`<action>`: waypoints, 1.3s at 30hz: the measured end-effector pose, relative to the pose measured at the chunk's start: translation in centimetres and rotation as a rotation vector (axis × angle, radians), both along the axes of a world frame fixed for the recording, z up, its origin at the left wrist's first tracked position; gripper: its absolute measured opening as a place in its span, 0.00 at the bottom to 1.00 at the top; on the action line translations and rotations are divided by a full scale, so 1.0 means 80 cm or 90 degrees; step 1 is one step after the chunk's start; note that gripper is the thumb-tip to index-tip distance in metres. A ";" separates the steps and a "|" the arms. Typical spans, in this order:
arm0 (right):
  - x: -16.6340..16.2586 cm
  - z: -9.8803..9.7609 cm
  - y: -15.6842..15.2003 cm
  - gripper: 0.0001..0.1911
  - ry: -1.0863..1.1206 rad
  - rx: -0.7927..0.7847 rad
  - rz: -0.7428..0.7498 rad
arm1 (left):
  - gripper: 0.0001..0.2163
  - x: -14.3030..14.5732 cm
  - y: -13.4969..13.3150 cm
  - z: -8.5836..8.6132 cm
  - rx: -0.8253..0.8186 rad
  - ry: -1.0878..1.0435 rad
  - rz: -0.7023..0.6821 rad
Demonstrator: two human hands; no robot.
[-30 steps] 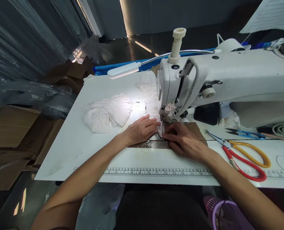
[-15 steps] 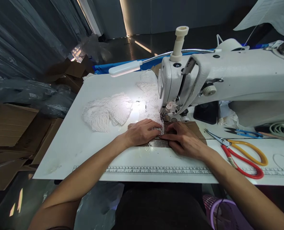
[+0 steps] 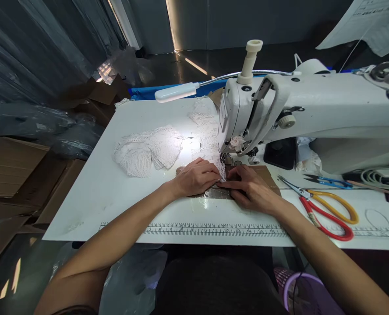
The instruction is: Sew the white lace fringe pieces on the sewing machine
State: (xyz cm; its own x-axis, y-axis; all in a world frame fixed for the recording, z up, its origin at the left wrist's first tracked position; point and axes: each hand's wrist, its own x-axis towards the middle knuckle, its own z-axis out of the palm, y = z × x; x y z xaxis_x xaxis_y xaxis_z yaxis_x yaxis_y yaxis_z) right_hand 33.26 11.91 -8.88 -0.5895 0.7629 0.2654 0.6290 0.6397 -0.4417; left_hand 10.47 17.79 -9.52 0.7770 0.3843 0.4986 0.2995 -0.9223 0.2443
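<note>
A white sewing machine [image 3: 312, 109] stands on a white table [image 3: 122, 192]. A narrow strip of white lace [image 3: 221, 173] lies under its needle, over a brown taped patch [image 3: 214, 193]. My left hand [image 3: 196, 177] lies flat on the lace, fingers together and stretched toward the needle. My right hand [image 3: 250, 189] presses the lace from the right, fingers bent and close together. The two hands nearly touch at the strip. More lace [image 3: 205, 127] trails away behind the needle.
A heap of white lace pieces [image 3: 146, 151] lies left of the machine under a gooseneck lamp [image 3: 176, 92]. Red-and-yellow scissors [image 3: 326, 210] and blue snips [image 3: 326, 180] lie at right. A printed ruler [image 3: 214, 229] runs along the front edge. Cardboard boxes [image 3: 13, 175] stand left.
Both hands have stayed on the lace at the needle and shifted only slightly. The view has tilted a little.
</note>
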 end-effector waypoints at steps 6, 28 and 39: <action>0.014 0.020 0.033 0.18 0.016 -0.117 -0.040 | 0.08 -0.002 0.001 -0.001 0.093 0.062 -0.016; 0.014 -0.007 0.030 0.22 -0.044 -0.049 -0.180 | 0.05 -0.001 -0.003 0.006 0.192 0.050 -0.025; 0.009 -0.012 0.031 0.21 -0.093 0.018 -0.118 | 0.02 -0.002 0.000 0.008 0.166 0.070 -0.047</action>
State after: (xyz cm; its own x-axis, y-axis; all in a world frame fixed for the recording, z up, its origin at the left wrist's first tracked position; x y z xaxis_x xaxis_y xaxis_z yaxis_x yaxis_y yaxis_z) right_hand 34.01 14.38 -9.82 -0.4733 0.8554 0.2103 0.7934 0.5177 -0.3201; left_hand 10.32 17.78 -8.89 0.8528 0.1951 0.4844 0.2409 -0.9700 -0.0333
